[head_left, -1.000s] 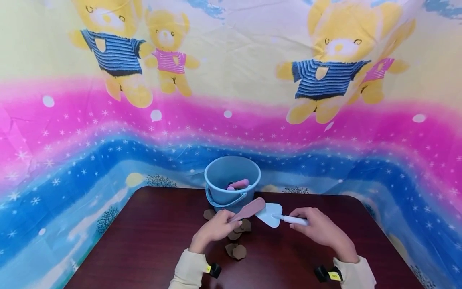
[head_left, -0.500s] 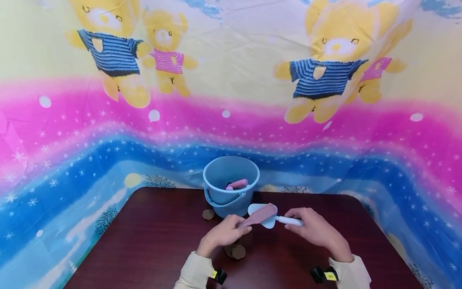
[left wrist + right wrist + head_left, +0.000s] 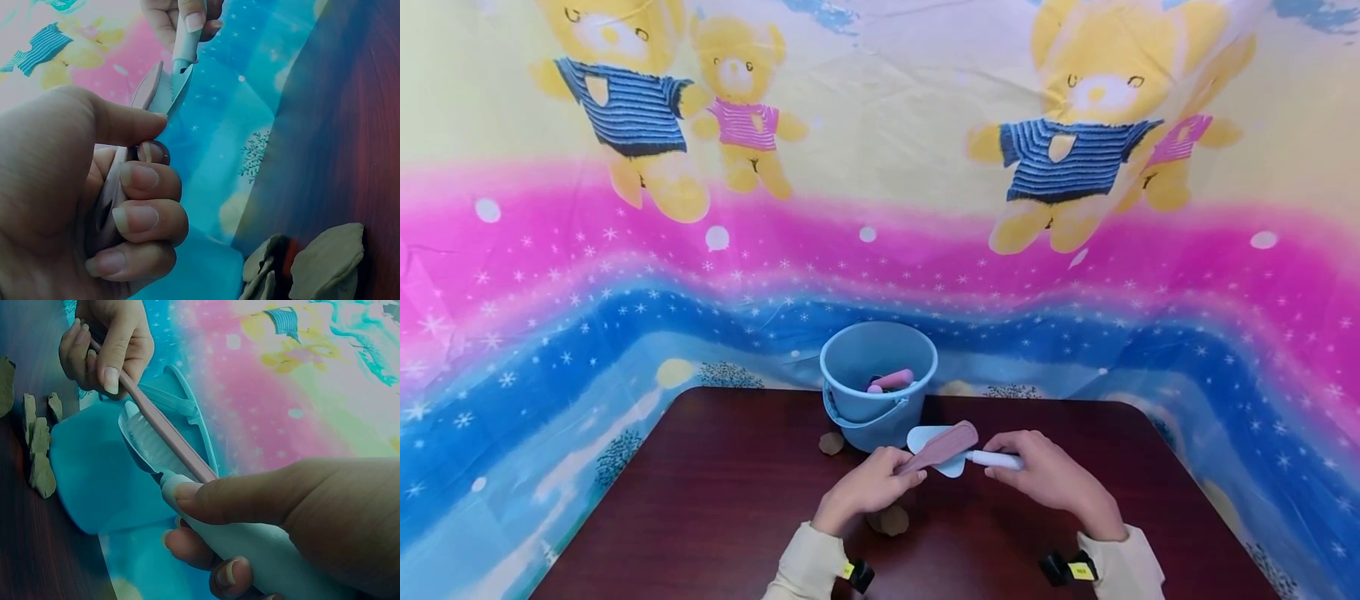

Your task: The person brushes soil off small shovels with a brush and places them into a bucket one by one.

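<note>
My left hand [image 3: 871, 482] grips the handle of a pink flat spatula [image 3: 951, 443], fingers curled round it in the left wrist view. A trowel with a pale blue blade and white handle [image 3: 997, 459] is held in my right hand [image 3: 1048, 475], its thumb along the handle [image 3: 250, 540]. Held above the table, the spatula's blade overlaps the trowel's blade [image 3: 147, 440]; in the right wrist view the spatula [image 3: 164, 428] runs edge-on across it. Behind both tools stands a light blue bucket [image 3: 880, 429] with pink-handled items [image 3: 897, 380] inside.
Flat, brown, clay-like pieces lie on the dark red table [image 3: 700, 500]: one [image 3: 831, 443] left of the bucket, others [image 3: 892, 521] below my left hand. More pieces [image 3: 40, 456] show in the right wrist view. A printed bear cloth [image 3: 865, 275] hangs around the table.
The trowel has shifted left and the spatula slightly right, so the spatula now lies across the trowel's blade rather than at its edge. Both hands keep their grips.
</note>
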{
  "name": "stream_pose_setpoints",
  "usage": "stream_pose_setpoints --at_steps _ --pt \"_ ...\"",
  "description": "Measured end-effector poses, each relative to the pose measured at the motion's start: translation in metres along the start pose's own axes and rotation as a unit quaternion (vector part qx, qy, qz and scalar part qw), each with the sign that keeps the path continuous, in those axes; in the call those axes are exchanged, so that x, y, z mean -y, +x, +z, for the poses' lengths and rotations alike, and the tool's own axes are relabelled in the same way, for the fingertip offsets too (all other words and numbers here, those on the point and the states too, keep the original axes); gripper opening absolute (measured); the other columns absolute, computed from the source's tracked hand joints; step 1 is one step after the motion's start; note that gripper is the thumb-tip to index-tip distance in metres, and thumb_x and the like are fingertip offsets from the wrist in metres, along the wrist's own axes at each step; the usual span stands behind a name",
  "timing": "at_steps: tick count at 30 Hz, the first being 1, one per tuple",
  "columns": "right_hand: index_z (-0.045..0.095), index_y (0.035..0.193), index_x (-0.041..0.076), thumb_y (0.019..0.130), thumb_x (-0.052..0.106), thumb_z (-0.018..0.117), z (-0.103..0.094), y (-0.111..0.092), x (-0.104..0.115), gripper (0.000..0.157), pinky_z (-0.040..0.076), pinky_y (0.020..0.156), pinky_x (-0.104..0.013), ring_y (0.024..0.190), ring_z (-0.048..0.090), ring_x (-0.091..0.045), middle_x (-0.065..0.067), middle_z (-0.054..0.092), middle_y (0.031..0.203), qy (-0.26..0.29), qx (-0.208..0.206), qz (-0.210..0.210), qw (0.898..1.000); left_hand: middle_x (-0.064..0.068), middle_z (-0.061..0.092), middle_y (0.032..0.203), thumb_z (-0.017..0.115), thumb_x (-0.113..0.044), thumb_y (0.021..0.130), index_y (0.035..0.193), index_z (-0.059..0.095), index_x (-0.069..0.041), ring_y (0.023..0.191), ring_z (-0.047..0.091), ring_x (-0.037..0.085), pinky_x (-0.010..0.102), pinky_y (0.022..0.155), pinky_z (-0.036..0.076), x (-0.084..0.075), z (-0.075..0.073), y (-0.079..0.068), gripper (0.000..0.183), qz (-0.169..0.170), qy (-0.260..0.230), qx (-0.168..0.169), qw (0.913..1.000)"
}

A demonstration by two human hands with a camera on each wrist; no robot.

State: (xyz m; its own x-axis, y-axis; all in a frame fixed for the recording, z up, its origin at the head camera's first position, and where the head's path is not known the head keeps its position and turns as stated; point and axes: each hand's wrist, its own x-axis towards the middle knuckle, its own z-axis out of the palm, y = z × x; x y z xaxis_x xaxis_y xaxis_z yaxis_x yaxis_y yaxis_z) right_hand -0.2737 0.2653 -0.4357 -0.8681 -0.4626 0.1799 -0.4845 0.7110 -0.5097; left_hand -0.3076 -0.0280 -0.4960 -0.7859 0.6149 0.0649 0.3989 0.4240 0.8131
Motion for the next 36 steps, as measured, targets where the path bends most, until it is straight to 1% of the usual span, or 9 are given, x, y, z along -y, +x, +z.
stream_pose_setpoints --at_steps 3,9,15,19,25,27,31,32,36 --pt "0.074 0.106 0.017 0.091 0.026 0.077 0.000 -0.001 -0.001 0.018 0.050 0.072 -0.029 0.077 0.058 -0.002 0.013 0.070 0.091 -0.001 0.001 0.002 1.000 -0.005 0.044 0.056 0.060 -0.029 0.103 0.078 0.064 -0.012 0.045 0.035 0.008 0.023 0.044 0.029 0.001 -0.001 0.000 0.030 -0.001 0.008 0.001 1.0000" --pt "0.074 0.106 0.017 0.091 0.025 0.077 -0.002 -0.002 0.000 0.017 0.050 0.072 -0.029 0.077 0.058 -0.003 0.013 0.070 0.091 -0.003 -0.001 0.005 1.000 -0.006 0.044 0.057 0.060 -0.029 0.102 0.077 0.063 -0.015 0.046 0.036 0.008 0.023 0.044 0.031 0.000 -0.003 -0.001 0.029 0.000 0.016 0.001 0.9999" --pt "0.074 0.105 0.017 0.092 0.025 0.077 -0.003 -0.002 -0.001 0.016 0.049 0.072 -0.029 0.076 0.057 -0.003 0.013 0.069 0.090 0.004 0.005 0.000 1.000 -0.006 0.044 0.056 0.060 -0.027 0.102 0.074 0.062 -0.015 0.045 0.037 0.007 0.022 0.044 0.032 0.000 -0.006 -0.003 0.030 0.003 0.027 -0.004 0.9996" --pt "0.074 0.105 0.017 0.091 0.024 0.077 -0.004 -0.003 -0.001 0.016 0.049 0.071 -0.028 0.075 0.057 -0.003 0.013 0.069 0.089 0.007 0.006 0.004 1.000 -0.006 0.045 0.056 0.060 -0.027 0.102 0.076 0.064 -0.016 0.045 0.038 0.007 0.022 0.045 0.033 0.001 -0.009 -0.004 0.029 0.002 0.028 -0.010 0.9995" --pt "0.074 0.106 0.015 0.090 0.024 0.078 -0.006 -0.004 0.000 0.019 0.050 0.071 -0.028 0.075 0.059 -0.003 0.011 0.070 0.089 0.005 0.006 0.029 1.000 -0.004 0.045 0.056 0.058 -0.029 0.103 0.082 0.067 -0.005 0.045 0.039 0.008 0.023 0.045 0.035 0.006 -0.017 -0.008 0.033 -0.015 0.028 -0.016 0.9994" --pt "0.074 0.107 0.014 0.091 0.025 0.077 -0.007 -0.005 0.000 0.020 0.050 0.072 -0.029 0.076 0.059 -0.004 0.010 0.071 0.090 0.006 0.008 0.030 0.999 -0.004 0.045 0.056 0.058 -0.029 0.103 0.082 0.066 -0.006 0.046 0.039 0.008 0.023 0.046 0.035 0.007 -0.019 -0.009 0.032 -0.020 0.030 -0.017 0.9992" --pt "0.074 0.107 0.015 0.091 0.024 0.077 -0.008 -0.006 -0.002 0.019 0.052 0.074 -0.030 0.078 0.061 -0.005 0.011 0.070 0.090 0.002 0.006 0.041 0.999 -0.004 0.044 0.057 0.059 -0.029 0.102 0.078 0.063 -0.015 0.046 0.040 0.009 0.023 0.047 0.036 0.009 -0.024 -0.011 0.029 -0.027 0.033 -0.025 0.9988" --pt "0.074 0.107 0.015 0.091 0.023 0.076 -0.009 -0.006 -0.003 0.018 0.052 0.074 -0.030 0.079 0.061 -0.005 0.012 0.070 0.090 0.000 0.005 0.043 0.999 -0.005 0.044 0.057 0.059 -0.029 0.102 0.077 0.062 -0.015 0.047 0.040 0.009 0.023 0.047 0.037 0.009 -0.025 -0.012 0.029 -0.027 0.035 -0.028 0.9986" --pt "0.074 0.107 0.014 0.091 0.022 0.076 -0.011 -0.006 -0.005 0.018 0.052 0.074 -0.030 0.077 0.061 -0.004 0.012 0.070 0.088 -0.001 -0.002 0.043 0.999 -0.005 0.043 0.057 0.059 -0.029 0.102 0.076 0.059 -0.007 0.047 0.041 0.009 0.024 0.048 0.038 0.012 -0.028 -0.014 0.034 -0.029 0.037 -0.033 0.9984"
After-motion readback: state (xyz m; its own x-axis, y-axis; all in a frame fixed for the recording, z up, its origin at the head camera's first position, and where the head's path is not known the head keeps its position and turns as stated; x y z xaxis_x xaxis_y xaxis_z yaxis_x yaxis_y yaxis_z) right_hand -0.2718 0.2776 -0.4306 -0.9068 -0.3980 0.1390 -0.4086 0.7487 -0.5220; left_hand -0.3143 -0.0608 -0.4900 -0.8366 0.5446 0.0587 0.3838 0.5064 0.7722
